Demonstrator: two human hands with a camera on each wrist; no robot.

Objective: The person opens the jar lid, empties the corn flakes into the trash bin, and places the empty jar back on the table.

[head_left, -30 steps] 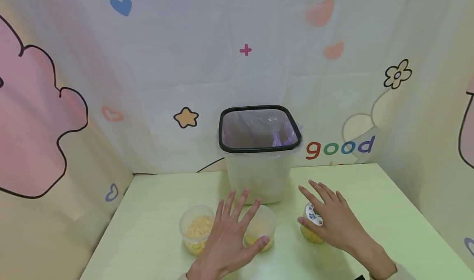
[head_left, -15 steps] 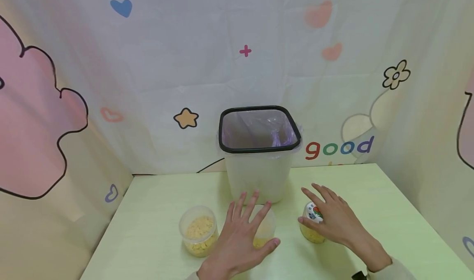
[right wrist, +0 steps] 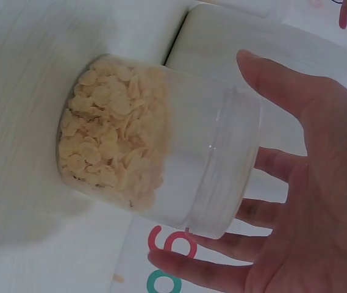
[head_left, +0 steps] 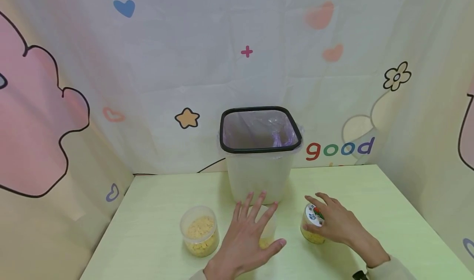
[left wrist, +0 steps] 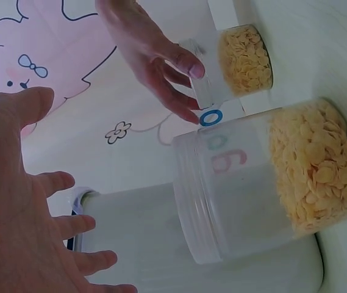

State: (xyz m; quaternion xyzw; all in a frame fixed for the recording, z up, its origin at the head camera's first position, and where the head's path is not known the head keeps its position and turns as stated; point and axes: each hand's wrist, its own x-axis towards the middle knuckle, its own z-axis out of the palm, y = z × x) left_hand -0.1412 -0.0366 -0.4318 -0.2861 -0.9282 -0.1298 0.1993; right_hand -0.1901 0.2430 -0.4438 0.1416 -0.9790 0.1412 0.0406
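Note:
My right hand (head_left: 338, 222) is around the top of the right jar (head_left: 312, 235), a clear jar of yellow flakes with a white printed lid. In the right wrist view, its thumb (right wrist: 277, 82) stands slightly apart from the clear rim (right wrist: 228, 159), while the fingers extend past the other side. Spread wide, my left hand (head_left: 244, 239) hovers over the middle jar (head_left: 267, 232) and partly hides it. The left wrist view shows flakes (left wrist: 316, 168) filling this jar's lower part. To the left stands another jar (head_left: 200, 232) of flakes, its top uncovered.
Behind the jars stands a pale waste bin (head_left: 259, 173) with a black rim and a purple bag liner. The pale green tabletop (head_left: 148, 214) meets a cartoon-printed cloth (head_left: 166, 66) at the back and sides.
My left hand has shifted right, from beside the left jar to over the middle one. My right hand has lowered slightly, its fingers drawing in around the right jar's lid.

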